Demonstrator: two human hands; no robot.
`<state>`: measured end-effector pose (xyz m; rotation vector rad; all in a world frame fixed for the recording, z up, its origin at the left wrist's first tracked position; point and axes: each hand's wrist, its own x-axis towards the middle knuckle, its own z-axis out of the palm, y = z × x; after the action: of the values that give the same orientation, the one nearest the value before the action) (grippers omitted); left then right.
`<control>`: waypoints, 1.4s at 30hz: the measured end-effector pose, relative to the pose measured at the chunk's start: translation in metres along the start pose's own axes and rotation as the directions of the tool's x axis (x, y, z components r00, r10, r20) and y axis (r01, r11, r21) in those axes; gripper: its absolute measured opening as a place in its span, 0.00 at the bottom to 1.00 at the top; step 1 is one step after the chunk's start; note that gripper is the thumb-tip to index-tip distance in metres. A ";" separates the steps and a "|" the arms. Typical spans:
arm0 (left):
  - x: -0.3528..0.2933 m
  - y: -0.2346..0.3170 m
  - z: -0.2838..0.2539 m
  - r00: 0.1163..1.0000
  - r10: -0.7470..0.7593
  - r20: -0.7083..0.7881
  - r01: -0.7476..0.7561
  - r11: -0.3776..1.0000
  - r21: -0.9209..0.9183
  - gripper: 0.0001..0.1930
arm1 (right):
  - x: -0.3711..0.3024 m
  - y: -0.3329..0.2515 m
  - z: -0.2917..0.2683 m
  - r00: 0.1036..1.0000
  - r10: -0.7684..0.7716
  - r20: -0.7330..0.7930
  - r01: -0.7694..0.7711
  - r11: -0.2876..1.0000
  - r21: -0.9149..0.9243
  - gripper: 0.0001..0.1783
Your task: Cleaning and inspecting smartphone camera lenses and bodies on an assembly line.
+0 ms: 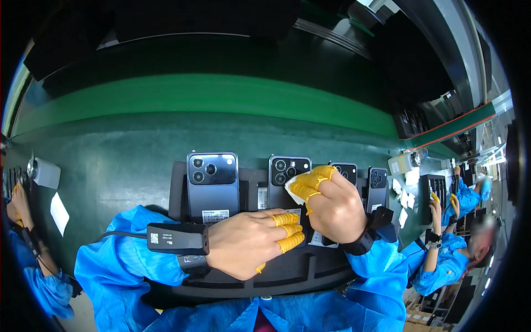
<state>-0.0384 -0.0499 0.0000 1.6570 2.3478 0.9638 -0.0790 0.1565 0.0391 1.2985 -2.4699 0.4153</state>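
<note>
In a black tray [177, 193] in front of me lie several dark blue phones, camera side up. My left hand [251, 240], with yellow finger covers, reaches across the lower end of the second phone [276, 185] and holds it. My right hand [334, 207], also in yellow covers, pinches a white wiping cloth [299, 187] against that phone beside its camera block. The leftmost phone [212, 191] lies untouched, a white label at its lower end. Right of my right hand are a third phone [347, 171], partly hidden by that hand, and a fourth phone [377, 191].
At left on the green table [138, 160] stand a whitish container [45, 172] and a white sheet [59, 214]. Another container [404, 163] and crumpled white cloths [406, 198] lie at right. Co-workers in blue work on both sides; a dark rack [433, 188] stands by the right one.
</note>
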 end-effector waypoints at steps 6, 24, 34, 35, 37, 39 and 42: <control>0.002 -0.001 -0.003 0.999 0.025 -0.037 -0.025 1.000 0.014 0.35 | 0.024 0.011 0.021 0.979 -0.134 -0.155 0.127 0.990 -0.055 0.16; 0.000 -0.004 -0.009 1.000 -0.016 0.014 0.016 1.000 0.008 0.34 | 0.005 0.004 0.013 0.997 -0.054 -0.048 0.058 0.995 0.078 0.18; -0.002 -0.004 -0.015 0.996 -0.065 0.067 0.067 0.997 -0.027 0.34 | 0.011 0.001 0.032 0.983 -0.152 -0.102 0.154 0.988 0.010 0.13; -0.002 -0.004 -0.015 0.997 -0.058 0.056 0.059 0.998 -0.022 0.33 | 0.008 0.000 0.028 0.987 -0.143 -0.069 0.145 0.989 0.022 0.13; -0.003 -0.005 -0.016 0.998 -0.044 0.048 0.045 0.999 -0.014 0.33 | 0.007 -0.001 0.026 0.991 -0.118 -0.056 0.120 0.992 0.036 0.11; -0.004 -0.007 -0.016 1.000 -0.020 0.001 0.020 0.999 0.025 0.33 | 0.007 0.001 0.025 0.994 -0.093 -0.056 0.096 0.994 0.058 0.11; -0.006 -0.009 -0.013 1.000 -0.030 0.000 0.030 0.999 0.027 0.37 | 0.013 0.010 0.019 0.996 -0.056 -0.071 0.063 0.992 0.105 0.11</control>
<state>-0.0491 -0.0623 0.0035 1.6270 2.3884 0.9307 -0.0970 0.1442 0.0260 1.3723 -2.3756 0.5744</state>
